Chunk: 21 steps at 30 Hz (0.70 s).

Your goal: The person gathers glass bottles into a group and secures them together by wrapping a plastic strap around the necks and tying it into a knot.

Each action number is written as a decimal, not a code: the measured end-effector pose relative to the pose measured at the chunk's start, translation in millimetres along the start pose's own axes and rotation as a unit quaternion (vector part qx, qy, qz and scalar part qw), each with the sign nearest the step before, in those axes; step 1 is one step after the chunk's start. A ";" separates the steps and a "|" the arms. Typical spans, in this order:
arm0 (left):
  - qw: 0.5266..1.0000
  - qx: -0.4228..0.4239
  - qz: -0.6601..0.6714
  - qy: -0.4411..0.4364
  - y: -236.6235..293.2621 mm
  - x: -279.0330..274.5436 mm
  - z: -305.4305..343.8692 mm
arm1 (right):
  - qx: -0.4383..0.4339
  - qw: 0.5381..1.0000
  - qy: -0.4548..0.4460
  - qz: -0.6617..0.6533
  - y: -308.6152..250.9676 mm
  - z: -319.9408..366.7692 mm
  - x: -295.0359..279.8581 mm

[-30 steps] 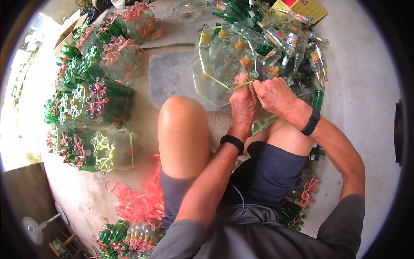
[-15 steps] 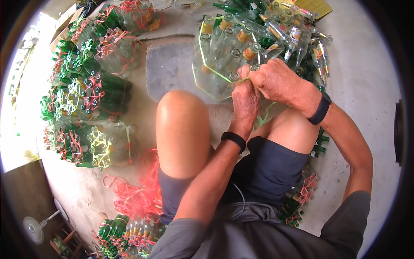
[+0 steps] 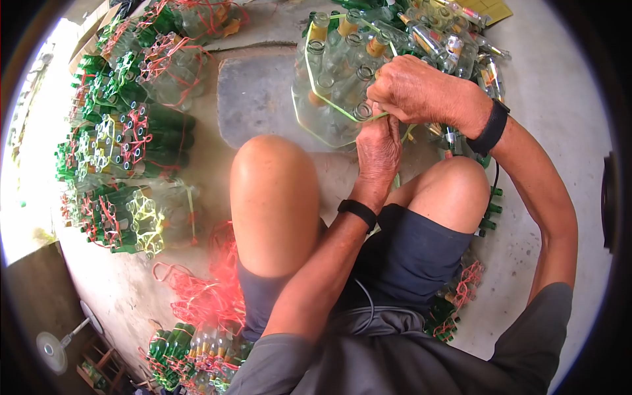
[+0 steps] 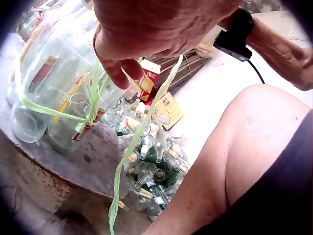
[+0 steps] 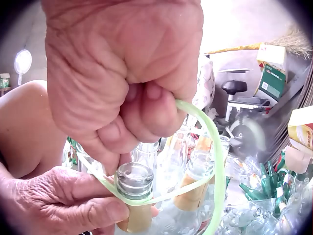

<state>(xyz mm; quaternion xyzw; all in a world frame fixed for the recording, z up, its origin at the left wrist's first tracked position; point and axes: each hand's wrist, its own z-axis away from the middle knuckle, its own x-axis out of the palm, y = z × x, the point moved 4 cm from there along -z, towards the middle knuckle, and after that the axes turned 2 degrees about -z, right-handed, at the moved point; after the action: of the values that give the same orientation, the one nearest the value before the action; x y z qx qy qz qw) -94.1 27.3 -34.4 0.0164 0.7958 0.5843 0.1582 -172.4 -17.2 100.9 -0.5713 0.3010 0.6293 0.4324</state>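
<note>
Pale concrete floor fills the right of the frame, while tied bundles of green and clear bottles crowd the left. At upper centre, a cluster of upright glass bottles, several with yellow-orange neck labels, stands on a grey slab, ringed by green string; I cannot tell whether they contain anything. Above them the right hand has its fingers curled tightly round the string, and the left hand pinches it beside a bottle neck. Loose bottles lie heaped at upper right, near a yellow box.
</note>
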 end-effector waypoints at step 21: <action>0.998 0.042 0.049 -0.004 10.2 -5.3 -5.1 | 0.029 0.989 0.058 -0.135 40.5 2.2 1.0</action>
<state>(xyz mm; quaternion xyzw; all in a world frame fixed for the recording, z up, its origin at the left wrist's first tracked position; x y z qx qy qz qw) -92.1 24.7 -22.2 0.0647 0.8173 0.5572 0.1316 -209.4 -33.1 95.5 -0.6296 0.2638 0.5215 0.5119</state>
